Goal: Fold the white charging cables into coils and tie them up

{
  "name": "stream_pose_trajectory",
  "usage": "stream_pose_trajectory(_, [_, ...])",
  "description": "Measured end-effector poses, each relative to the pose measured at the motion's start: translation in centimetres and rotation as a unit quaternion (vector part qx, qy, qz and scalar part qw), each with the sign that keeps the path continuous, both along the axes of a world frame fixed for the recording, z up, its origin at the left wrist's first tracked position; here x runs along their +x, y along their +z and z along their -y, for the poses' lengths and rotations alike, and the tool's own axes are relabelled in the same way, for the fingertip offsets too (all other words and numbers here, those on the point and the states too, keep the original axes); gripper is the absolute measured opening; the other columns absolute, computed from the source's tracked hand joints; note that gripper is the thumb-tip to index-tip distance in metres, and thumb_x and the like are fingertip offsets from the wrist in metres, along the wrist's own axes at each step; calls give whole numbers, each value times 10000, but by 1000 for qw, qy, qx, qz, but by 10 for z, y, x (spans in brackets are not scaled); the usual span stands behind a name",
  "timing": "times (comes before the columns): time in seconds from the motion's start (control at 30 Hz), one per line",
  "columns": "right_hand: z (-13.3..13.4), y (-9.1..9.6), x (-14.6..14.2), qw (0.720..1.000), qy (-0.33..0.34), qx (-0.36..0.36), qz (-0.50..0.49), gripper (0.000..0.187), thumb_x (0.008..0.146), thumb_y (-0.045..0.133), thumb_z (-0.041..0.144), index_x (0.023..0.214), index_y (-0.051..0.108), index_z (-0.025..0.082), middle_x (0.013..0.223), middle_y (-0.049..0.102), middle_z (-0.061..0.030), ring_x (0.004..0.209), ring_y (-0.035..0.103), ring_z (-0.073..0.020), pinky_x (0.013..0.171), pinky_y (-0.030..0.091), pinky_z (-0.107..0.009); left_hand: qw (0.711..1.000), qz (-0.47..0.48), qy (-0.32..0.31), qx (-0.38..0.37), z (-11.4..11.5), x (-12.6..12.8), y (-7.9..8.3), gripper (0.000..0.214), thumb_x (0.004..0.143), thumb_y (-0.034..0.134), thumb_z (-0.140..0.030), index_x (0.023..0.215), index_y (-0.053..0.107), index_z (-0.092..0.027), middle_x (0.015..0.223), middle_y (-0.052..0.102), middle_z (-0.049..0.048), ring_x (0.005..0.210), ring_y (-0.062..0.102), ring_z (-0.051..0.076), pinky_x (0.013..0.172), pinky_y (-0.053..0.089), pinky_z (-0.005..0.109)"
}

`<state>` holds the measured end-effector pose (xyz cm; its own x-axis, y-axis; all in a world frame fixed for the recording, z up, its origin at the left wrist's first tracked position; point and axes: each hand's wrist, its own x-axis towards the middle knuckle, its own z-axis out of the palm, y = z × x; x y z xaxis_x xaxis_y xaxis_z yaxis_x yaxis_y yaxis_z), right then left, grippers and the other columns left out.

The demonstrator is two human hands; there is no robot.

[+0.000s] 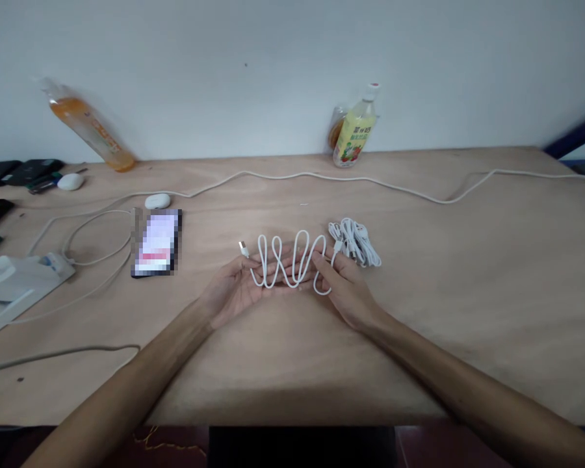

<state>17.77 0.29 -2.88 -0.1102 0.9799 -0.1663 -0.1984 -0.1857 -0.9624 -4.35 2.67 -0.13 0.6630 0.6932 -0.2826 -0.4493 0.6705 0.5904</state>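
Note:
A white USB cable (268,286), folded in loose zigzag loops, spans the fingers of both my hands above the table. My left hand (236,286) holds its left end, palm up, with the thumb by the metal USB plug (244,248). At the other end, my right hand (348,286) has its thumb pressed on the loops, and a white connector (338,246) sticks up beside its fingers. A bundle of white cables (358,240) lies on the table just beyond my right hand.
A phone (156,242) with a blurred screen and a white earbud case (157,201) lie to the left. A long white cord (370,180) crosses the wooden table (468,273). Against the wall lean an orange drink bottle (95,133) and a yellow-labelled bottle (355,133).

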Motion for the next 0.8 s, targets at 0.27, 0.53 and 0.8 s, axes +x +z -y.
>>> stream_pose_trajectory(0.27, [1,4,0,997,8,-24,-75,480,864,835,709,1029,760,266,1012,839,-65,1006,800,-294,828,648,-429,1000,-4,1,8,1,0,2,554,1080,459,-175,1615,552,-69,1535,706,241,1468,656,388,1220,524,558])
stream_pose_trajectory(0.53, [-1,0,-2,997,3,-18,-72,486,871,802,761,972,721,293,1026,829,-75,1074,795,-320,825,651,-448,999,-22,35,-6,1,3,3,512,1114,490,-170,1613,569,-88,1485,740,241,1415,704,368,1198,561,552])
stream_pose_trajectory(0.8, [1,11,-2,998,35,-7,-45,504,909,740,774,1036,732,286,1069,834,-91,1014,802,-297,729,665,-408,994,-77,62,42,6,7,4,344,1071,650,-141,1395,762,-122,1383,801,210,1331,759,343,1164,599,509])
